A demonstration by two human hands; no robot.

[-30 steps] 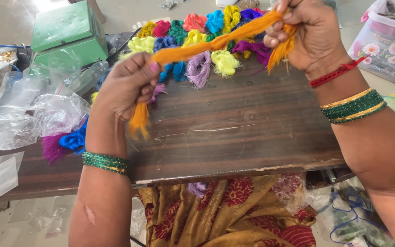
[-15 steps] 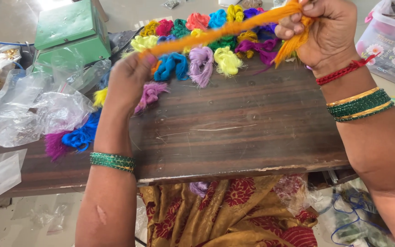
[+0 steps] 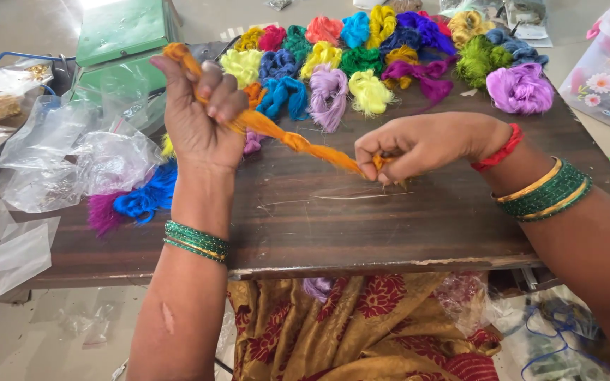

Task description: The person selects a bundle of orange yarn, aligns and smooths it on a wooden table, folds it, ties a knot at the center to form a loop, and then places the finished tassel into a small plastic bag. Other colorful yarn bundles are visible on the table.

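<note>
- Both hands are clamped on one twisted hank of orange thread: the left hand has it in a closed fist, raised, with the hank's end poking out above the knuckles, and the right hand pinches the other end between thumb and fingertips, low, just above the board.
- The hank runs in a slanting line from the upper left down to the right, stretched between the two hands over the dark wooden board.
- Behind it on the board lie small bundles of thread in many colours, roughly twenty of them; I cannot count them exactly because they overlap.
- One larger lilac bundle sits apart at the far right of the board.
- At the left edge, one blue bundle and one magenta bundle lie touching each other.
- One green box stands at the far left, with several clear plastic bags beside it.
- Green bangles circle both wrists; the right one also carries one red bangle.
</note>
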